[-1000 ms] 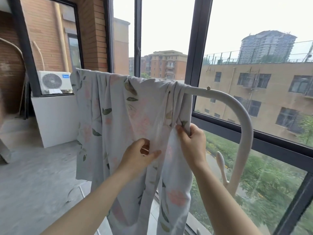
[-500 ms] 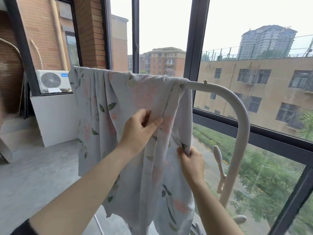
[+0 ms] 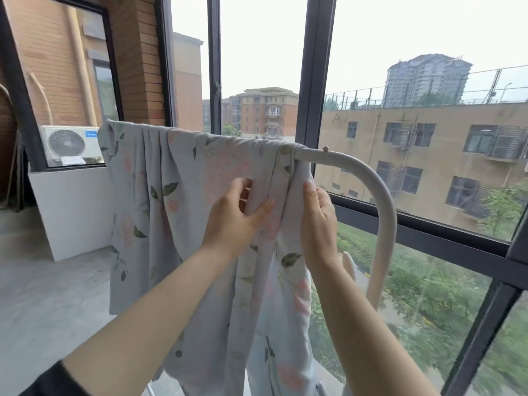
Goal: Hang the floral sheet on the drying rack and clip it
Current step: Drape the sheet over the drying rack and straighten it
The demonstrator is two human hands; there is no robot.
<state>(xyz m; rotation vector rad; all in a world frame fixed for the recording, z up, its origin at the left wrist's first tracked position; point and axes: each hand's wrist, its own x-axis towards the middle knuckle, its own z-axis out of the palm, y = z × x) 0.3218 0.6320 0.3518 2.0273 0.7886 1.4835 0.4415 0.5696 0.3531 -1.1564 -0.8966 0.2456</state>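
1. The floral sheet (image 3: 177, 212) is draped over the top bar of the drying rack (image 3: 380, 201). The bar lies just above both hands, and the cloth falls between them and past both forearms.
2. The left hand (image 3: 231, 221) pinches a vertical fold of the sheet between thumb and fingers, just below the bar.
3. The right hand (image 3: 318, 221), just beside the left, has its fingers curled round the sheet's right-hand edge, near where the bar bends downward.
4. Materials:
   - The sheet is thin, soft, pale grey-blue cloth, gathered in lengthwise folds and printed with pink blooms and green leaves.
   - The rack is smooth cream tubing, round in section, curving into an upright to the right of the right hand.
5. Counts: one sheet, one rack and two hands. One small knob (image 3: 325, 149) sits on the bar above the right hand, and one rounded prong (image 3: 350, 264) sits beside the right wrist.
6. Surroundings:
   - One white air-conditioner unit (image 3: 70, 145) stands well to the left of the left hand, behind glass.
   - Dark window frames (image 3: 314, 81) stand beyond both hands.
   - A grey floor (image 3: 43, 295) lies below the left forearm.
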